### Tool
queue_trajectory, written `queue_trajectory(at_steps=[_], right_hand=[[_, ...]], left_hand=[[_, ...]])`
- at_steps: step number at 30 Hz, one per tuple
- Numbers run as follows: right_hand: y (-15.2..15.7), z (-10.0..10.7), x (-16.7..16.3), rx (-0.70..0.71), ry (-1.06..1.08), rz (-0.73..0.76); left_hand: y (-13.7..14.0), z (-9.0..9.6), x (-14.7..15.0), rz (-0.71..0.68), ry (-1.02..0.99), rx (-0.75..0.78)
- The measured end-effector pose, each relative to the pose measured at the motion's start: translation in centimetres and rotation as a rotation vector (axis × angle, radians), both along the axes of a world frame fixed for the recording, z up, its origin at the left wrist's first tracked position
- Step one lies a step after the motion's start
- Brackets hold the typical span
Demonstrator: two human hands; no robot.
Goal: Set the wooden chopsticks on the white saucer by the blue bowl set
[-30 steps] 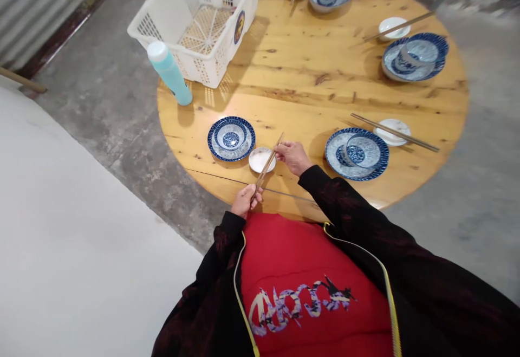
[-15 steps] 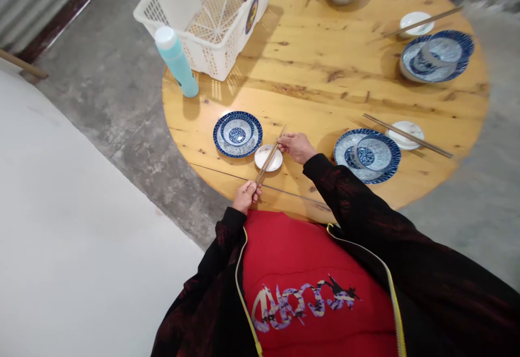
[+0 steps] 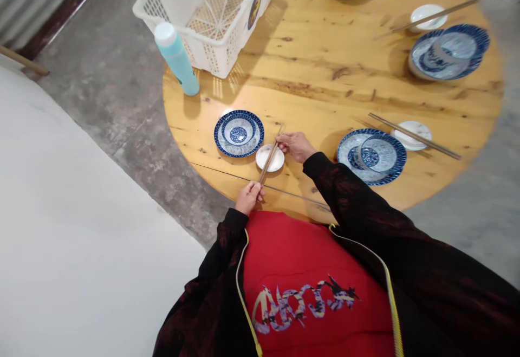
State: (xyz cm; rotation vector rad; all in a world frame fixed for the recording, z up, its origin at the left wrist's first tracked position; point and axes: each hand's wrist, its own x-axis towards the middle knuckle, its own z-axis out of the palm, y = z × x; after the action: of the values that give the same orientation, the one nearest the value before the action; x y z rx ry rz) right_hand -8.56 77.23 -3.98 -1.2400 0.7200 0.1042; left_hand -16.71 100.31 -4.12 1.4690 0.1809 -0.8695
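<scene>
A pair of wooden chopsticks lies slantwise across a small white dish near the table's front edge. My left hand is closed round their near end. Closer to the far end, my right hand pinches them between thumb and fingers, just right of the dish. Left of the dish, a blue-and-white bowl sits on a patterned plate with a dark blue rim.
On the round wooden table stand a white plastic basket and a light blue bottle. To the right are a plate with a bowl and chopsticks over a dish. More settings lie farther back.
The view has shifted slightly, so the settings on the right appear farther right. The two chopsticks now lie closer together, with both hands still on them.
</scene>
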Motion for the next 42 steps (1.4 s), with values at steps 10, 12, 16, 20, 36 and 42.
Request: queue_trajectory(at_steps=[10,12,16,20,36,42], right_hand=[[0.1,-0.1,0.1,0.008,-0.023,-0.016],[0.1,-0.1,0.2,-0.001,-0.022,-0.018],[0.1,-0.1,0.4,-0.01,-0.024,-0.025],[0.0,-0.1,0.4,-0.024,-0.017,0.01],[0.0,-0.3,0.8,-0.05,0.017,-0.008],[-0.1,0.0,0.8,-0.052,0.015,-0.005]], left_hand=[[0.0,0.0,0.1,-0.129,-0.14,0.146],[-0.1,-0.1,0.2,-0.171,-0.228,0.205],[-0.1,0.2,0.4,-0.248,-0.427,0.354],[-0.3,0.7,0.5,-0.299,-0.484,0.42],[-0.9,1.5,0.6,-0.361,-0.514,0.556],[-0.6,1.4,0.4,-0.35,-0.55,0.563]])
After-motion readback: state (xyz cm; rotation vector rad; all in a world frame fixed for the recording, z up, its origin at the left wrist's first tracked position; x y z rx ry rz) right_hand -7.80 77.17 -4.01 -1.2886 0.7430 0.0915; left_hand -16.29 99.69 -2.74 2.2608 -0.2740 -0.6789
